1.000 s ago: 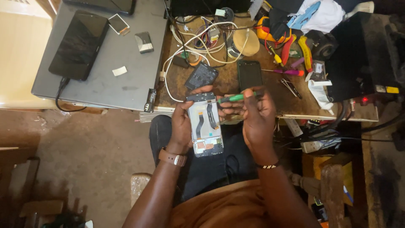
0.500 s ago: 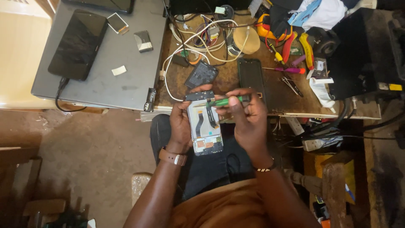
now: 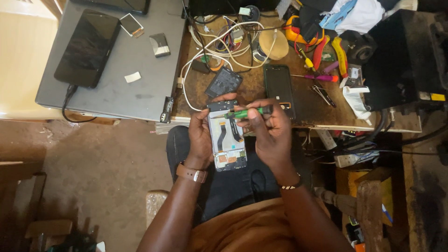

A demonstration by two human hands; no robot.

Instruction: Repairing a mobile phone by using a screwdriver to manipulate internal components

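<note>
Fingers of the right hand (image 3: pixel 273 133) are closed on a green screwdriver (image 3: pixel 247 112), laid left-right, tip hidden. An opened phone (image 3: pixel 227 140), long axis near-far, is gripped by the left hand (image 3: pixel 200 140) over the lap, near the cluttered bench (image 3: pixel 326 112).

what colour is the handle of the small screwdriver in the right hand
Green: the slim screwdriver in the right hand has a green handle with a dark end, seen in the head view.

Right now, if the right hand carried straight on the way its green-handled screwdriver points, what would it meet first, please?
Probably the left hand: the green-handled screwdriver in the right hand points left across the top of the opened white phone frame, though depth is unclear.
</note>
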